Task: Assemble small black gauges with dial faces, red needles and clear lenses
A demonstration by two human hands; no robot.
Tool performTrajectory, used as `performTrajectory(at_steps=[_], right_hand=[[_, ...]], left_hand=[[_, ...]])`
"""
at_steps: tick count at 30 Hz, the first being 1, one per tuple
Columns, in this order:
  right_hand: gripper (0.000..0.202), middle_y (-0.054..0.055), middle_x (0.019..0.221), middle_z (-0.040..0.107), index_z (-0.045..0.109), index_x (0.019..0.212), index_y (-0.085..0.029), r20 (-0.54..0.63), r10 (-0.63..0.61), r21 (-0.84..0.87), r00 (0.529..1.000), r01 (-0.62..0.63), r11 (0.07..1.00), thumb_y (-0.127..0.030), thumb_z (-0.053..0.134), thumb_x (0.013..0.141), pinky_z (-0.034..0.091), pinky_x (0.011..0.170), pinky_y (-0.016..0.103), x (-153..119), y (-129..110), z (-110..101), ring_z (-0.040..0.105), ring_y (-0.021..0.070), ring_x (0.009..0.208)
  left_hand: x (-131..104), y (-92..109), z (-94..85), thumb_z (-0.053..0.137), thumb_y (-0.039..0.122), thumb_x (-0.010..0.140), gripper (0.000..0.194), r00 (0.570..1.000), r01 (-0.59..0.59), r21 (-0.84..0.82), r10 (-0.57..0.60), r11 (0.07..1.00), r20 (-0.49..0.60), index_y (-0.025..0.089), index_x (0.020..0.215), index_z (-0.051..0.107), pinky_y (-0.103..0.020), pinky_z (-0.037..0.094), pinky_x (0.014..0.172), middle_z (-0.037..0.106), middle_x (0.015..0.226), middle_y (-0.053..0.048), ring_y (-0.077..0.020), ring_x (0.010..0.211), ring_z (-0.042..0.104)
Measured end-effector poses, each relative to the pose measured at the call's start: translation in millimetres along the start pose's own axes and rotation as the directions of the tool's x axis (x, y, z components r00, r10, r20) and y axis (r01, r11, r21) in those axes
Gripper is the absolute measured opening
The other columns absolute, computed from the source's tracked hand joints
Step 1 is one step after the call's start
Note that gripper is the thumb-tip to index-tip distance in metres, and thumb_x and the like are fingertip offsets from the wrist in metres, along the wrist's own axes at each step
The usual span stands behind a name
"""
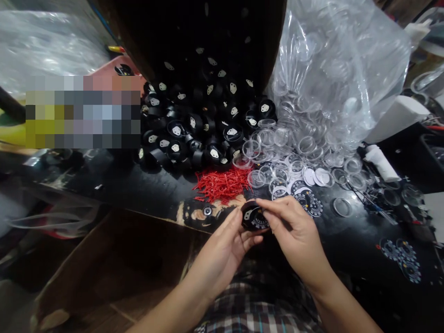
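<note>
A crinkled clear plastic bag (pixel 333 60) fills the upper right, glossy round covers (pixel 307 145) heaped below. Just below centre, the left hand (pixel 227 243), fingers curled beneath, grips a round black housing (pixel 245 224); the right hand (pixel 296 226) pinches its edge, thumb over the printed dial (pixel 258 220).

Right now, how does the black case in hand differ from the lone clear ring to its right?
Colour: the case is black; the ring is see-through.
Support: the case is held up by the left hand; the ring lies on the table.
Contents: the case shows a dial; the ring shows none.
Shared: both are round.
</note>
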State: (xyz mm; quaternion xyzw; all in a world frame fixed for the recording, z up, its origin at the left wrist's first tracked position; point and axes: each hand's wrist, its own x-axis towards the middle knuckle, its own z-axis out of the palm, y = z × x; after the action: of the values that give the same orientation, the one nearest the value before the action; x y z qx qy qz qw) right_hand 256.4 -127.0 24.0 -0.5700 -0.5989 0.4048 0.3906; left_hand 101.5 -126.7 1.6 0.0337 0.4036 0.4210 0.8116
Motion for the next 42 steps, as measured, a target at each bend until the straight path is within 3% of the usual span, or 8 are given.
performTrajectory(at_steps=[5, 11, 14, 18, 25, 33, 38, 42], right_hand=[[0.016, 0.002, 0.091, 0.063, 0.066, 0.107, -0.026, -0.015, 0.107, 0.023, 0.994, -0.106, 0.994, -0.026, 0.058, 0.094, 0.051, 0.077, 0.03, -0.3, 0.6, -1.8, 0.062, 0.0153, 0.083], [0.008, 0.002, 0.09, 0.062, 0.062, 0.099, -0.023, -0.036, 0.058, -0.08, 0.998, -0.06, 0.995, -0.022, 0.057, 0.092, 0.05, 0.073, 0.029, 1.9, -7.2, 2.0, 0.061, 0.0146, 0.08], [0.004, 0.0, 0.083, 0.061, 0.058, 0.092, -0.021, 0.02, 0.17, 0.0, 0.985, -0.17, 0.985, -0.025, 0.059, 0.09, 0.049, 0.063, 0.026, 4.4, -5.6, 1.4, 0.059, 0.0125, 0.069], [0.007, -0.003, 0.072, 0.056, 0.053, 0.088, -0.021, 0.078, 0.259, 0.129, 0.963, -0.267, 0.955, -0.028, 0.057, 0.09, 0.045, 0.055, 0.024, 7.0, 0.0, -0.7, 0.054, 0.0102, 0.057], [0.015, 0.002, 0.094, 0.06, 0.055, 0.102, -0.022, 0.111, 0.206, -0.061, 0.972, -0.2, 0.978, -0.021, 0.056, 0.087, 0.05, 0.073, 0.03, 2.3, 5.4, 3.7, 0.06, 0.0149, 0.08], [0.018, 0.004, 0.104, 0.066, 0.062, 0.106, -0.021, 0.293, 0.068, -0.22, 0.954, -0.002, 0.975, -0.017, 0.052, 0.093, 0.048, 0.082, 0.03, 20.1, 4.1, 21.2, 0.062, 0.0161, 0.093], [0.015, 0.009, 0.095, 0.069, 0.065, 0.094, -0.016, 0.283, 0.045, -0.726, 0.958, 0.183, 0.663, -0.023, 0.051, 0.095, 0.042, 0.082, 0.04, 52.6, 6.8, 50.8, 0.062, 0.0261, 0.092], [0.017, 0.012, 0.092, 0.07, 0.064, 0.094, -0.014, 0.292, 0.046, -0.811, 0.955, 0.222, 0.541, -0.022, 0.049, 0.095, 0.04, 0.079, 0.043, 61.5, 7.2, 61.8, 0.063, 0.0286, 0.089]], left_hand=[[-2.2, -1.9, -1.7, 0.072, 0.036, 0.084, 0.033, 0.997, -0.076, 0.118, 0.078, 0.99, -0.007, 0.026, 0.115, 0.072, -0.029, 0.059, 0.086, 0.07, 0.122, -0.005, -0.0187, 0.099, 0.07], [0.0, -9.7, -9.8, 0.072, 0.042, 0.082, 0.039, 0.984, -0.168, 0.366, 0.178, 0.915, 0.005, 0.034, 0.12, 0.07, -0.032, 0.049, 0.103, 0.062, 0.138, -0.001, -0.0245, 0.129, 0.054], [2.1, -12.3, -17.8, 0.067, 0.041, 0.086, 0.039, 0.974, -0.213, 0.48, 0.22, 0.851, 0.043, 0.034, 0.124, 0.067, -0.032, 0.039, 0.112, 0.061, 0.139, 0.0, -0.0227, 0.133, 0.051], [3.3, -11.8, -20.7, 0.064, 0.041, 0.089, 0.038, 0.973, -0.225, 0.518, 0.214, 0.825, 0.082, 0.033, 0.126, 0.066, -0.035, 0.042, 0.111, 0.061, 0.138, 0.0, -0.0238, 0.13, 0.054], [4.1, -11.8, -20.8, 0.074, 0.032, 0.081, 0.034, 0.977, -0.212, 0.466, 0.195, 0.859, 0.086, 0.028, 0.114, 0.069, -0.033, 0.05, 0.1, 0.069, 0.122, -0.003, -0.0232, 0.116, 0.063], [-0.3, 6.2, -55.5, 0.076, 0.029, 0.078, 0.035, 0.947, -0.242, 0.447, 0.31, 0.861, -0.085, 0.024, 0.112, 0.067, -0.034, 0.055, 0.095, 0.071, 0.115, -0.004, -0.0233, 0.108, 0.067], [12.5, 27.8, -41.0, 0.071, 0.025, 0.082, 0.029, 0.884, -0.401, 0.204, 0.436, 0.893, -0.169, 0.019, 0.11, 0.066, -0.037, 0.053, 0.1, 0.072, 0.113, -0.008, -0.0232, 0.11, 0.067], [29.1, 35.2, -25.6, 0.071, 0.022, 0.082, 0.029, 0.907, -0.382, 0.123, 0.397, 0.916, -0.142, 0.02, 0.11, 0.067, -0.038, 0.05, 0.104, 0.072, 0.117, -0.008, -0.0236, 0.116, 0.064]])
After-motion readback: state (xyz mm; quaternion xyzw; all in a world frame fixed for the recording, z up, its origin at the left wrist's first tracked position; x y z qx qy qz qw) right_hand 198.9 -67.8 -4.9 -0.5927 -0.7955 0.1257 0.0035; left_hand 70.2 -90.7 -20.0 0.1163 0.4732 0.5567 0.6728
